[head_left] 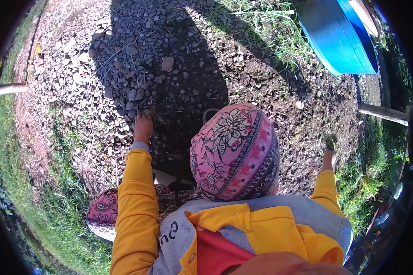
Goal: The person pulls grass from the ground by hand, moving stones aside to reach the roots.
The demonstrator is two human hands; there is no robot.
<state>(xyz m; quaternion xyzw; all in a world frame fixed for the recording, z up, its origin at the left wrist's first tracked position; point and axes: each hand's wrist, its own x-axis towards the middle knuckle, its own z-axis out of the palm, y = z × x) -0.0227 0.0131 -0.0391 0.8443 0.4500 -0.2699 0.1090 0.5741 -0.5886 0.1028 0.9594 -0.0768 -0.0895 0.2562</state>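
Sunlit, stony ground [280, 96] with the left hand [143, 127] down at the stones [135, 94]

Gravelly soil fills the middle of the view, a broad dark shadow [188, 50] falling across it and strips of grass [73, 201] growing at both sides. The stones are small, mostly grey and irregular, some rounded and some angular, packed closely at the upper left and mixed with dark soil farther right. One squarish, tan stone [168, 64] stands out in the shadow, well apart from the hand.

The left hand reaches to the stones at the shadow's edge, fingertips low over them; whether it holds one cannot be told. The right hand [328, 159] is out to the far side, close to a dark green tuft [329, 141]; its fingers are too small and dim to show how wide or narrow the grip is.

Pink patterned fabric [234, 151] bulges up between the two arms and hides the ground behind it. Yellow sleeves [137, 206] and a grey garment [284, 204] cover more of the lower part. A blue container [337, 36] stands at the upper right, and wooden poles [384, 114] jut in from either side. An orange cord [32, 54] lies at the upper left.
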